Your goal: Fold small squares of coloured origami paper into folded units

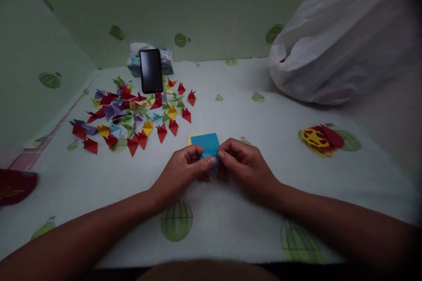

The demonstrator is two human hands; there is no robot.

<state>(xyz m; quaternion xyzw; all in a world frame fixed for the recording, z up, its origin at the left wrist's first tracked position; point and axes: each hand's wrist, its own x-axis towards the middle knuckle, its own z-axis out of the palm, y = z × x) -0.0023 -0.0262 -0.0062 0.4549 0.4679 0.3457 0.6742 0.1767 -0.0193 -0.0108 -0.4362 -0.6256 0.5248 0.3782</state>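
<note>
Between my hands is a small piece of folded blue paper (213,158), mostly covered by the fingers. My left hand (189,164) pinches its left side, thumb laid across the front. At its right edge, my right hand (245,167) has thumb and index finger pressed together on the paper. Just behind lies a flat blue sheet (205,139), with a pale yellow sheet (190,139) showing at its left edge. Whether the blue sheet and the held piece are joined I cannot tell.
Many small folded paper cranes (141,138) in several colours are spread at left. Behind them a dark phone (151,70) leans on a tissue box (167,61). A white plastic bag (329,52) stands back right, near a yellow-and-red item (318,138). Something red (16,186) lies far left.
</note>
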